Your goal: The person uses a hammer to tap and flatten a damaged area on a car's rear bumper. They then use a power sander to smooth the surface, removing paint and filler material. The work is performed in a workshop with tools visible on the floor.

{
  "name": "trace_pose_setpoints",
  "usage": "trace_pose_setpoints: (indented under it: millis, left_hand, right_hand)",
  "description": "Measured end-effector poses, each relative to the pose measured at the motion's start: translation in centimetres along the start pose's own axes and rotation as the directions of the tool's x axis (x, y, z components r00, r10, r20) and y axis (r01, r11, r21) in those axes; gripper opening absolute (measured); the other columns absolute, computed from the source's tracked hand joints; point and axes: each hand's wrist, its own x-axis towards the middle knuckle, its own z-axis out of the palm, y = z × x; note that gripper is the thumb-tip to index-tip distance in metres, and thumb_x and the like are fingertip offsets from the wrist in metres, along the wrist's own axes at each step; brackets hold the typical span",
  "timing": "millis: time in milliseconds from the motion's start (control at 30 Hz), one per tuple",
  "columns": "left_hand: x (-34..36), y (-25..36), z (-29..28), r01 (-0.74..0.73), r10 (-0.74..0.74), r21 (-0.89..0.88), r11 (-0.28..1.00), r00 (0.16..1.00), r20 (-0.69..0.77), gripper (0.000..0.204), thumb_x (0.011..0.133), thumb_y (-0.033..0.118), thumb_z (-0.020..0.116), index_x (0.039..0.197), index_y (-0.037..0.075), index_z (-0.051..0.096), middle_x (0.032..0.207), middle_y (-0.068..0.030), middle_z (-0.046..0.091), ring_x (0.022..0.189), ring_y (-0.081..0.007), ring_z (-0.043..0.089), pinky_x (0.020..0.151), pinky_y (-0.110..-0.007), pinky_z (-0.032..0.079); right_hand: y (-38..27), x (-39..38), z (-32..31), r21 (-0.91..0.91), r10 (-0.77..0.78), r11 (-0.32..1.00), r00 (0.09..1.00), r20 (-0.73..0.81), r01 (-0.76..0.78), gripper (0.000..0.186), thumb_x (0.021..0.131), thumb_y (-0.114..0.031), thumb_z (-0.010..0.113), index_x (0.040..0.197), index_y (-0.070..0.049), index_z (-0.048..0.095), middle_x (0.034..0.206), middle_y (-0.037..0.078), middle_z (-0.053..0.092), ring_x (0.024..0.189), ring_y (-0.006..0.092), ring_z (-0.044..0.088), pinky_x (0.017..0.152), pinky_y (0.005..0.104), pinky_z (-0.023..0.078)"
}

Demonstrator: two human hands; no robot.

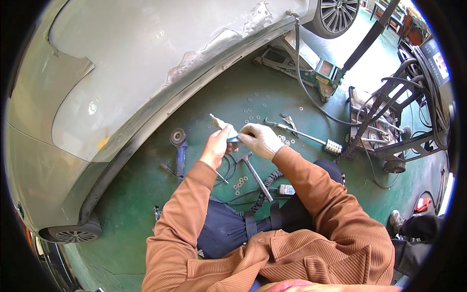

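Note:
Bare and closed, my left hand [214,148] holds a white glove with a blue edge [218,121], whose tip pokes up beyond my fingers. My right hand [261,140], in a white knit glove, pinches the blue edge beside it. Both hands meet in front of me, above the green floor. Below them lies a metal hammer [257,176] with a long handle. To the left of the hands is an angle grinder [179,152] with a blue body. A slide hammer [306,138] lies to their right, near scattered ring washers [283,140].
A silver car [121,63] with a scraped, bare-metal sill spans the left and top. A floor jack [311,73] stands by its sill. At right is a wheeled equipment cart [396,146] with cables and a hose [304,87]. Another person's dark-clothed leg [421,228] shows lower right.

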Motion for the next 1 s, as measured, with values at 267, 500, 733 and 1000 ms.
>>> trace_pose_setpoints:
  millis: [267, 500, 733, 1000]
  left_hand:
    - [-0.4, -0.8, -0.4, -0.143, 0.143, 0.005, 0.990, 0.990, 0.016, 0.020, 0.101, 0.024, 0.080, 0.098, 0.009, 0.068, 0.085, 0.0007, 0.066, 0.072, -0.0092, 0.060, 0.069, -0.026, 0.050]
    - [-0.3, -0.5, 0.3, -0.405, 0.403, 0.002, 0.914, 0.910, -0.099, 0.018, 0.099, 0.018, 0.079, 0.105, 0.004, 0.068, 0.089, -0.0001, 0.066, 0.084, -0.0092, 0.063, 0.076, -0.026, 0.054]
    - [0.3, -1.5, 0.6, -0.404, 0.402, -0.028, 0.914, 0.914, -0.063, 0.027, 0.099, 0.005, 0.072, 0.124, 0.002, 0.064, 0.105, -0.0049, 0.071, 0.094, -0.0138, 0.068, 0.082, -0.030, 0.056]
    - [-1.1, -0.5, -0.9, -0.220, 0.223, 0.039, 0.975, 0.970, -0.097, 0.021, 0.097, 0.008, 0.071, 0.117, 0.005, 0.066, 0.095, 0.0002, 0.068, 0.084, -0.0102, 0.063, 0.077, -0.029, 0.053]
  right_hand:
    - [-0.6, -0.1, -0.3, 0.494, 0.285, 0.804, 0.944, 0.165, -0.329, 0.039, 0.107, -0.030, 0.065, 0.123, 0.006, 0.069, 0.100, 0.013, 0.076, 0.083, 0.0181, 0.070, 0.079, 0.0334, 0.058]
    - [2.0, 0.4, -0.2, 0.359, 0.224, 0.914, 0.972, -0.064, -0.187, 0.029, 0.095, -0.024, 0.076, 0.105, 0.003, 0.070, 0.096, 0.014, 0.074, 0.085, 0.0198, 0.071, 0.081, 0.0350, 0.058]
    - [0.4, -0.5, 1.3, 0.081, -0.132, 0.984, 0.960, -0.248, 0.156, 0.020, 0.090, -0.014, 0.084, 0.098, -0.004, 0.069, 0.092, 0.008, 0.068, 0.080, 0.0149, 0.066, 0.075, 0.0313, 0.056]
    - [-1.0, -0.1, 0.6, 0.702, 0.354, 0.646, 0.932, 0.073, -0.300, 0.026, 0.098, -0.017, 0.071, 0.114, 0.002, 0.062, 0.087, 0.006, 0.066, 0.070, 0.0109, 0.061, 0.066, 0.0271, 0.052]
